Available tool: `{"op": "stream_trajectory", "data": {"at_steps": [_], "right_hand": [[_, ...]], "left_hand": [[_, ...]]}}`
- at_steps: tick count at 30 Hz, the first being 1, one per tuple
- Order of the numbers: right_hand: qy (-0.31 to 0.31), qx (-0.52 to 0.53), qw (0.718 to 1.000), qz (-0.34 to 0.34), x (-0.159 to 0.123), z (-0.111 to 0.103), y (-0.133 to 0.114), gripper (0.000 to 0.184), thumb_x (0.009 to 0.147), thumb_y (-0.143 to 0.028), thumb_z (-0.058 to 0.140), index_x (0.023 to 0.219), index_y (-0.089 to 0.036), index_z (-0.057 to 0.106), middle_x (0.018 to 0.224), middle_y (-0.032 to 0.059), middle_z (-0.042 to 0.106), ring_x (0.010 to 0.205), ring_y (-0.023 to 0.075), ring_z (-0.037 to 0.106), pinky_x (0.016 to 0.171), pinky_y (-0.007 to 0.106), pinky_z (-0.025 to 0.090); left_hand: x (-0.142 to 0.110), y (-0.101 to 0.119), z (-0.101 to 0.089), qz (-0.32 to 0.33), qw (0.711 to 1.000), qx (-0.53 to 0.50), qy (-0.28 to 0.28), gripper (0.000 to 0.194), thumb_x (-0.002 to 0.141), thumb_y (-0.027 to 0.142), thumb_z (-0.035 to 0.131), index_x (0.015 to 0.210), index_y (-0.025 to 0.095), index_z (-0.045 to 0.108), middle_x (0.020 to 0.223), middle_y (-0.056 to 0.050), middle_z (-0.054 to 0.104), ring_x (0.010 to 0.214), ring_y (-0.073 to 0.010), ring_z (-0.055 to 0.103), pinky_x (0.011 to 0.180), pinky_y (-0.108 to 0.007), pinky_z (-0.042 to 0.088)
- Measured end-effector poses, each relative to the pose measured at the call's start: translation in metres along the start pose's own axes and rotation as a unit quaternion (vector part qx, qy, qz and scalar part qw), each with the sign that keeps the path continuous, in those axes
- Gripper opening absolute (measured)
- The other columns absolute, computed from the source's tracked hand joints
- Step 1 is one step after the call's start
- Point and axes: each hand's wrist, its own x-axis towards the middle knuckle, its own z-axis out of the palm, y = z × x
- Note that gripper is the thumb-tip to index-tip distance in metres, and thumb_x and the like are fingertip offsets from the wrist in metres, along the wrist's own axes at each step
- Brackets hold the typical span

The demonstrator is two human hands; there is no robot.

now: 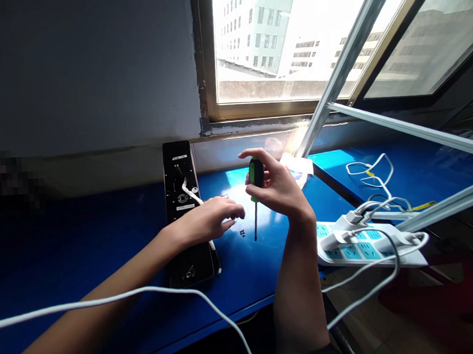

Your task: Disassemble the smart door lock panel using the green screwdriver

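My right hand (279,187) is closed around the black and green handle of a screwdriver (256,173). Its index finger is raised above the handle's top. The dark shaft points down at the blue tabletop. To the left, my left hand (211,218) reaches across a long black panel-like device (179,180), its fingers loosely bent and the thumb a little apart; I see nothing in them. Several small dark screws (242,233) lie on the table between my left hand and the screwdriver's shaft. A white wrapped cable (189,191) comes out of the device and runs under my left hand.
A white power strip (333,254) with plugs and cords sits at the right. Metal frame bars (409,126) slant across that side. A loose white cable (147,290) crosses the foreground. The blue table (235,292) meets a wall and window (255,90) behind.
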Motion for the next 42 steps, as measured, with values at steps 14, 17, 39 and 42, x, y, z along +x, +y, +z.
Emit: {"op": "stream_trajectory", "data": {"at_steps": [14,17,39,42], "right_hand": [[0.06,0.069,0.976,-0.196,0.006,0.055,-0.028,0.051,0.091,-0.022,0.069,0.138,-0.031,0.051,0.091,-0.0006,0.067,0.06,0.0108,0.051,0.053,0.029,0.051],[0.05,0.065,0.978,-0.195,0.006,0.058,-0.027,0.055,0.09,-0.019,0.069,0.14,-0.032,0.052,0.092,-0.0006,0.067,0.059,0.0104,0.049,0.052,0.028,0.05],[0.049,0.044,0.982,-0.175,0.005,0.071,-0.038,0.049,0.093,-0.026,0.068,0.137,-0.03,0.047,0.094,0.0011,0.068,0.058,0.0115,0.054,0.051,0.031,0.051],[0.064,0.046,0.981,-0.18,0.004,0.073,-0.038,0.048,0.092,-0.027,0.071,0.135,-0.031,0.05,0.087,-0.0008,0.064,0.056,0.0112,0.052,0.048,0.03,0.047]], "left_hand": [[-0.113,-0.006,0.011,-0.062,0.97,0.029,0.235,0.033,0.097,0.018,0.062,0.128,0.024,0.071,0.138,-0.009,0.066,0.141,-0.0313,0.048,0.119,-0.054,0.047],[-0.111,-0.004,0.017,-0.069,0.973,0.036,0.216,0.033,0.096,0.021,0.064,0.128,0.023,0.071,0.141,-0.01,0.064,0.144,-0.0337,0.044,0.119,-0.057,0.044],[-0.112,-0.005,0.023,-0.073,0.972,0.039,0.218,0.029,0.099,0.03,0.066,0.127,0.025,0.071,0.142,-0.01,0.064,0.145,-0.0326,0.044,0.119,-0.054,0.041],[-0.112,-0.004,0.023,-0.073,0.972,0.039,0.22,0.028,0.099,0.029,0.067,0.126,0.023,0.071,0.141,-0.01,0.064,0.145,-0.0323,0.045,0.119,-0.053,0.041]]}}
